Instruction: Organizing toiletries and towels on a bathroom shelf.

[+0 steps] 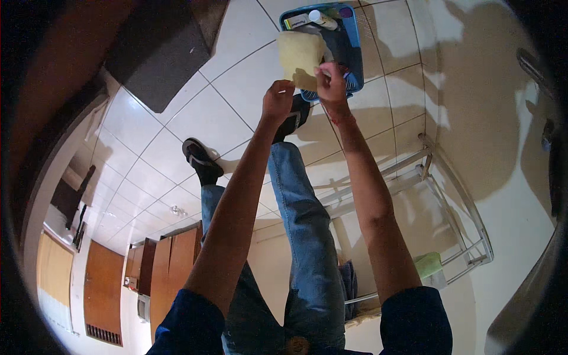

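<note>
My left hand point(278, 100) pinches the lower left edge of a pale yellow folded cloth point(299, 54). My right hand point(331, 89) is closed on the same cloth at its lower right. The cloth lies over a blue plastic basket point(356, 50) on the tiled floor. In the basket, behind and beside the cloth, are a white bottle point(322, 21), a small white box point(296, 21) and dark grey fabric point(343, 50).
A dark grey mat point(160, 59) lies at the upper left. My sandaled feet point(198, 157) are below the basket. A metal rack point(449, 207) with a green cloth point(427, 263) stands along the right wall. Wooden doors point(103, 284) show at the lower left.
</note>
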`<state>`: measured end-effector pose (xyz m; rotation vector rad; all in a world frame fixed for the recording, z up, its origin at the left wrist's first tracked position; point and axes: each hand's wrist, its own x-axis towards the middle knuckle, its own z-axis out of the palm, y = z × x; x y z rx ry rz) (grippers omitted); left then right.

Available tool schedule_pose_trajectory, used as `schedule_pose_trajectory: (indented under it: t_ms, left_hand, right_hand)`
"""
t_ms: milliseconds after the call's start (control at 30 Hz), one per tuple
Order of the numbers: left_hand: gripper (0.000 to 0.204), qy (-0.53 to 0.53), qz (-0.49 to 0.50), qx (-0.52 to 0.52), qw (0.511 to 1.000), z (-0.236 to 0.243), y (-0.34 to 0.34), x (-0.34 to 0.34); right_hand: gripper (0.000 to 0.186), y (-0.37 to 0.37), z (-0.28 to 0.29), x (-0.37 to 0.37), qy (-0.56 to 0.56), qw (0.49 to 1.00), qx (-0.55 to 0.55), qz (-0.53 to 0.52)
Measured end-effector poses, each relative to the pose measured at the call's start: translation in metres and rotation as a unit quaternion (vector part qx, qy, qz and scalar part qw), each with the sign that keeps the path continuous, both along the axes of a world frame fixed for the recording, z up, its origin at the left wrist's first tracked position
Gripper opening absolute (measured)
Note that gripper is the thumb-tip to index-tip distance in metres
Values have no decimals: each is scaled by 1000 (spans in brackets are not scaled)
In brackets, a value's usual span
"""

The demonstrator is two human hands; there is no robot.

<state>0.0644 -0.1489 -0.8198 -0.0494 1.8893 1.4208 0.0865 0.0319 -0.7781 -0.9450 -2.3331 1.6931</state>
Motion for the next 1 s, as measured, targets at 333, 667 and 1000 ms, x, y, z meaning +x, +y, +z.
schedule_pose_trajectory:
  t_ms: [333,667,1000]
  left_hand:
    - [64,-61,-3,-137,989,4,57,-9]
    - [68,64,-80,-109,989,32,88,3]
    - [57,270,-572,-280,722,19,55,15]
  right_hand:
    - [21,-14,-10,40,-121,952,134,248]
    - [18,15,-16,90,-117,945,246,180]
    - [27,67,-55,25,-124,877,262,383]
